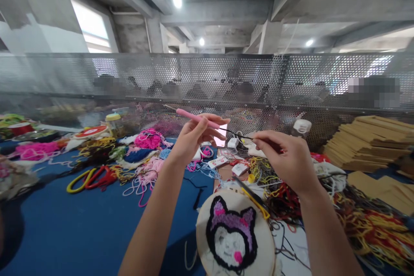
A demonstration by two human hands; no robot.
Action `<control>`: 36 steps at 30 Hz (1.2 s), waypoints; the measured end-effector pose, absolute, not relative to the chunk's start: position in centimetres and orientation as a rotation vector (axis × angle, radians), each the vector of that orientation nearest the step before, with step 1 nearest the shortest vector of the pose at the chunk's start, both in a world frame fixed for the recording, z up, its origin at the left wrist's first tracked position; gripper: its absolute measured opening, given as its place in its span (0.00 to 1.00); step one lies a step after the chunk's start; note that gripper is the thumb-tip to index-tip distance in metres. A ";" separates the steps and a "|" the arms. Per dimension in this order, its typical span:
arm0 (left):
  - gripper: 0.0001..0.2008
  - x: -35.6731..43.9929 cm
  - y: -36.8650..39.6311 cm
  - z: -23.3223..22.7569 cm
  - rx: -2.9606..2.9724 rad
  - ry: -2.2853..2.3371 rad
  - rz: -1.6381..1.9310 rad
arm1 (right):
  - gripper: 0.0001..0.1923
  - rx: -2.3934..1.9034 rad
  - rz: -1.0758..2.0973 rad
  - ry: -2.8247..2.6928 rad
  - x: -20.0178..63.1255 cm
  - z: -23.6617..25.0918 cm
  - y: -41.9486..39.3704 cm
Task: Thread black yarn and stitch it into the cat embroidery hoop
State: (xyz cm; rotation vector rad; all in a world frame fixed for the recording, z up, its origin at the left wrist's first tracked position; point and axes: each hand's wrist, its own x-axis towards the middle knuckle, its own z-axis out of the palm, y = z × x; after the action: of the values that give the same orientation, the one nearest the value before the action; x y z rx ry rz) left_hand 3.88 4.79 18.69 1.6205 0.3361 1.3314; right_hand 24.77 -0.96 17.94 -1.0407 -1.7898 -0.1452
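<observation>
The left hand (pixel 191 139) clamps a pink punch needle (pixel 188 114); the right hand (pixel 286 155) pinches black yarn (pixel 238 135), seemingly mid-threading; the next pull calls for steadiness.

forearms (pixel 154 215) bare, reaching forward | left hand (pixel 194 133) curled | right hand (pixel 287 155) pinching

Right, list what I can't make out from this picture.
All in the head view:
Thread inside the right fingers: covered by them.
Whether thread enters the pink tool: too small, blurred.
Part of the tool's handle: hidden by the left fingers.
Hoop bottom: cut off by the lower edge.
Phone screen: too small, partly behind the left fingers.
People: blurred, behind mesh.
</observation>
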 end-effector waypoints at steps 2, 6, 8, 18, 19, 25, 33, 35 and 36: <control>0.14 3.9 4.7 18.7 1.648 0.345 1.293 | 0.07 -1.054 -0.161 -1.788 24.8 18.0 -1.0; 0.14 3.9 4.4 18.9 1.661 0.316 1.347 | 0.07 -1.071 -0.180 -1.778 24.8 18.0 -1.0; 0.14 3.8 4.2 19.0 1.688 0.306 1.325 | 0.07 -1.075 -0.200 -1.764 24.8 18.0 -1.1; 0.13 3.6 4.5 18.9 1.656 0.249 1.282 | 0.06 -1.031 0.006 -1.705 24.4 17.9 -1.0; 0.14 3.7 4.6 18.8 1.632 0.229 1.282 | 0.06 -1.023 0.044 -1.698 24.2 17.9 -1.0; 0.13 3.3 4.4 19.0 1.659 0.263 1.274 | 0.07 -1.026 0.014 -1.679 23.8 17.8 -0.9; 0.12 2.4 3.9 19.4 1.754 0.318 1.317 | 0.07 -1.019 -0.297 -1.735 24.2 17.9 -1.1; 0.12 2.4 4.0 19.4 1.760 0.322 1.331 | 0.07 -1.013 -0.307 -1.722 24.0 18.0 -1.3; 0.12 2.4 4.0 19.4 1.766 0.328 1.328 | 0.07 -1.012 -0.304 -1.717 23.9 18.0 -1.3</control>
State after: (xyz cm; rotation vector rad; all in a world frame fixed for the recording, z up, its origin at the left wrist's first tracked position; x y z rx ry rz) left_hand 2.38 3.96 19.38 1.7659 0.3284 1.3280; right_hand 23.93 -1.31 18.03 -1.0124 -1.7172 -0.3038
